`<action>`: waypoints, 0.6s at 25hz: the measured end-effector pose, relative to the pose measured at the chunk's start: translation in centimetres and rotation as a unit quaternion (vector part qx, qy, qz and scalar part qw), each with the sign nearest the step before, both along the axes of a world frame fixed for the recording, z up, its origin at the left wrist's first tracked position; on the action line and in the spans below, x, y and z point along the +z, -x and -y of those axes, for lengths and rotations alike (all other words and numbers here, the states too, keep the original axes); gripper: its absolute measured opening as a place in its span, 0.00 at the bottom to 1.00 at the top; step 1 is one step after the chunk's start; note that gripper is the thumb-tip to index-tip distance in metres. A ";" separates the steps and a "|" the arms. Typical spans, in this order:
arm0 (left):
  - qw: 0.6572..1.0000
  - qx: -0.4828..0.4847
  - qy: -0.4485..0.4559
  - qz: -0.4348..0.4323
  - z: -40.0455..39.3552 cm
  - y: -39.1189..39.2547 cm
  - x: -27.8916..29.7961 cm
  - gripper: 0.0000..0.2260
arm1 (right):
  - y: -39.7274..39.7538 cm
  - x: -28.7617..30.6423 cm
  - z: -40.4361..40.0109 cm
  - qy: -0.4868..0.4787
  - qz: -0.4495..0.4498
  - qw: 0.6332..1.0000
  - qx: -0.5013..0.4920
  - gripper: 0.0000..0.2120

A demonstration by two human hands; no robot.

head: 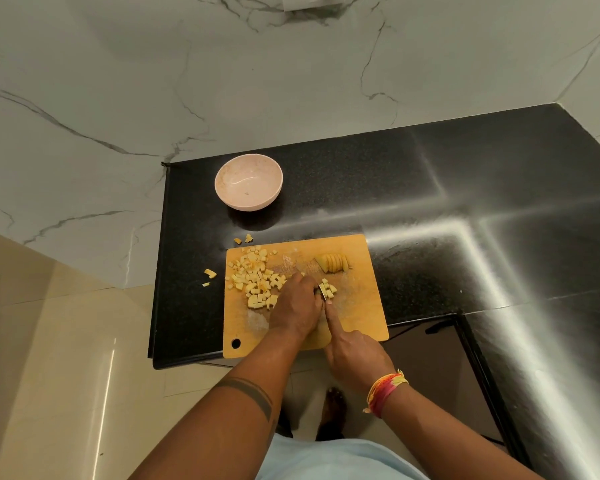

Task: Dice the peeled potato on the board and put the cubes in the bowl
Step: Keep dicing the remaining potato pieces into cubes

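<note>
The potato lies in several lots on the wooden board (pixel 357 306): a heap of cubes (pixel 255 278) on the board's left half, a fanned row of slices (pixel 335 263) near its far edge, and a small cluster of pieces (pixel 328 287) at the middle beside the knife (pixel 323 292). The left hand (pixel 297 306) rests palm down over that middle spot, its fingers curled on the potato being cut. The right hand (pixel 355 358) grips the knife handle, forefinger stretched along the blade's back. A few stray cubes (pixel 209 274) sit on the black counter (pixel 430 188) left of the board. The pink bowl (pixel 248 181) stands beyond the board, holding no cubes.
</note>
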State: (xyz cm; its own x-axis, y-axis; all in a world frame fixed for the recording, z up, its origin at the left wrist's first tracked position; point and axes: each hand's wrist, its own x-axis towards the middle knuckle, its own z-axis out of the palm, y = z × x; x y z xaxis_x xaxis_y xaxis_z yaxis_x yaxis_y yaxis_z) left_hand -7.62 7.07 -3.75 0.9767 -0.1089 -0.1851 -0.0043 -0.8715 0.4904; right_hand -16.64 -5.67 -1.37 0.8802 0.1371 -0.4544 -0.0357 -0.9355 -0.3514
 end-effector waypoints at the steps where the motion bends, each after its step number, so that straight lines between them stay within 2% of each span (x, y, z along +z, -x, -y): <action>1: 1.000 0.000 -0.002 0.000 0.0 0.0 0.0 0.10 | 0.3 0.0 0.1 -0.002 -0.002 1.000 0.001 0.36; 6: 1.000 0.010 -0.010 0.001 0.0 -0.1 -0.1 0.11 | 2.2 0.1 1.3 -0.018 -0.003 1.000 -0.006 0.38; 10: 1.000 -0.002 -0.016 0.010 -0.4 -0.7 0.5 0.10 | 1.5 -0.4 2.5 -0.046 0.016 0.997 -0.065 0.38; 15: 1.000 -0.002 -0.016 0.020 -2.1 -0.6 0.9 0.10 | 1.3 -0.9 0.8 -0.049 -0.021 0.995 -0.080 0.39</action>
State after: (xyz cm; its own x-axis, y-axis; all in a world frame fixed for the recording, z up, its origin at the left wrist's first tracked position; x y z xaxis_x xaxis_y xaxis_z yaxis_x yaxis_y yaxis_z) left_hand -6.97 9.16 -2.90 0.9828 -0.1077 -0.1502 -0.0266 -0.8866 0.4618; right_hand -17.90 -6.44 -2.25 0.8744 0.0428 -0.4833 -0.1982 -0.8777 -0.4363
